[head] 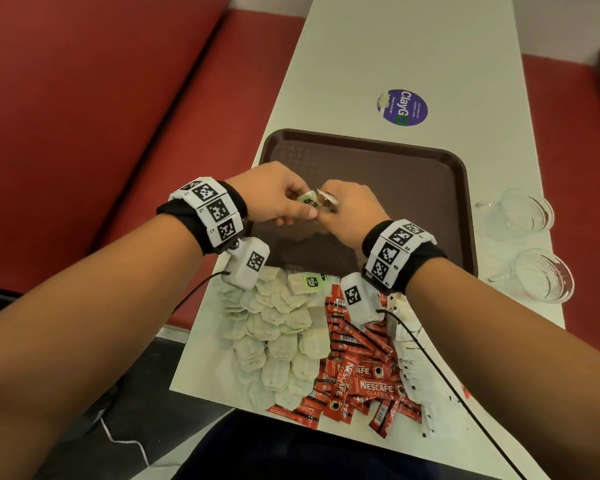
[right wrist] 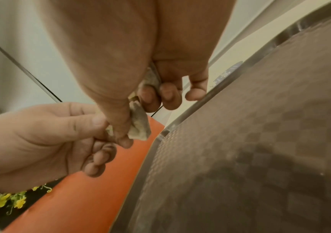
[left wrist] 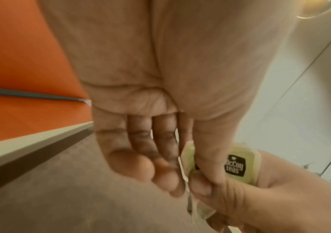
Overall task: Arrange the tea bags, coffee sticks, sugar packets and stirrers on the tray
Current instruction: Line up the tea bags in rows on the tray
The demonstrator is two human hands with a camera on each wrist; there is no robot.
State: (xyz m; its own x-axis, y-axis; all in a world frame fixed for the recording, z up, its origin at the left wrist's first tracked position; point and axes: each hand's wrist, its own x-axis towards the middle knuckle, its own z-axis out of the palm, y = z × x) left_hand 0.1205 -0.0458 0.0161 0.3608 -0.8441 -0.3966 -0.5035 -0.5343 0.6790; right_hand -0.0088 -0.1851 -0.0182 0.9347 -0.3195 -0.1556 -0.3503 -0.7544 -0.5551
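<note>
Above the bare brown tray (head: 413,188), left hand (head: 274,195) and right hand (head: 352,213) each pinch tea bags (head: 310,200) between thumb and fingers; loose tags and strings could snag, spilling them unsorted. Coffee sticks (head: 364,382) near the table edge read NESCAFE CLASSIC; the tag (left wrist: 235,165) reads McCoy teas

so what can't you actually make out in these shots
- Stirrers: none identifiable in the head view.
- Sugar packets: head view, mostly behind the right forearm.
- How many tea bags the hands hold: fingers cover them.
- Tea tag: left wrist view, thumb cuts the lettering.
</note>
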